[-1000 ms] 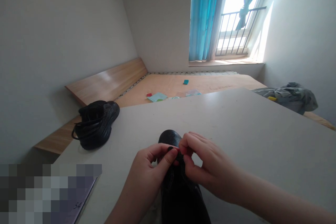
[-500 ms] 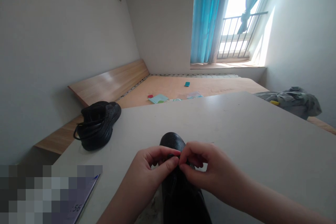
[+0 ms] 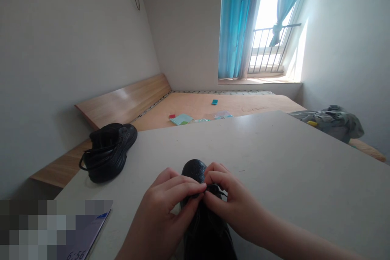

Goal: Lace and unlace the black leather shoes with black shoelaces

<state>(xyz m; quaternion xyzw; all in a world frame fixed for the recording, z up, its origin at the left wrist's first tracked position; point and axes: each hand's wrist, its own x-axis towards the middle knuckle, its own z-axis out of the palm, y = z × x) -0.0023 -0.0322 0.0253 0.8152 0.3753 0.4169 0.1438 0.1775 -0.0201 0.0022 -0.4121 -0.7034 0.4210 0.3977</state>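
A black shoe [image 3: 195,170] lies near the table's front edge, its rounded toe pointing away from me. Over its lacing area, my left hand [image 3: 173,199] pinches with thumb and fingertips at the black shoelace [image 3: 217,191]. My right hand [image 3: 227,193] meets it from the other side, also pinching the lace, a piece of which sticks out beneath its fingers. The fingertips of both hands nearly touch and cover the part of the lace between them. Another black shoe [image 3: 111,154] rests at the table's left edge with its lace looped outward.
The white table [image 3: 268,162] reaches away from me. A device with a lit screen [image 3: 91,227] is at the lower left, partly pixelated. Beyond lies a bed [image 3: 195,101] with small packets, and grey clothing [image 3: 335,124] is at the right.
The view has shifted slightly, with the room lower in the picture. My left hand's fingers have come forward over the shoe, and a lace piece now shows beneath my right hand's fingers.
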